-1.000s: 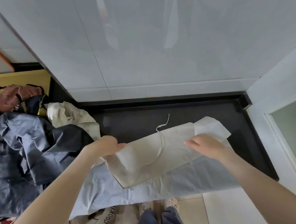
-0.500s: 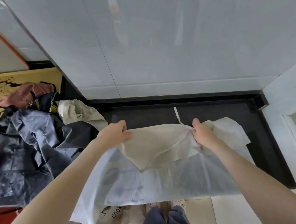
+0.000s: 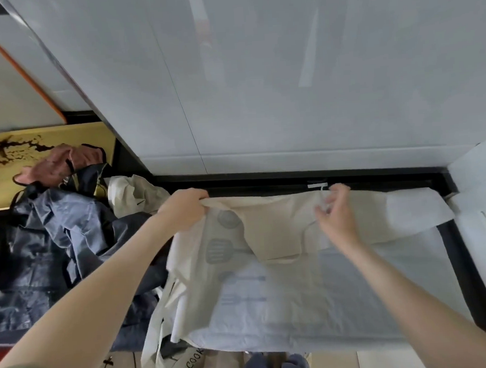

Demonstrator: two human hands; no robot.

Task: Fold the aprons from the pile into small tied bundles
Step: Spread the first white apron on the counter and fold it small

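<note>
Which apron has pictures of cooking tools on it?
The cream apron that the left hand grips, spread on the black counter: grey spatula prints show on it. The dark blue apron and pink apron in the pile show none.

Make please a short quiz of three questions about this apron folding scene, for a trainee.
1. True or false: the left hand grips the cream apron at its far edge.
2. The pile of dark aprons lies on the person's: A) left, B) right, C) lap.
3. What colour is the patterned board beyond the pile?
Key: 1 true; 2 A; 3 yellow.
</note>
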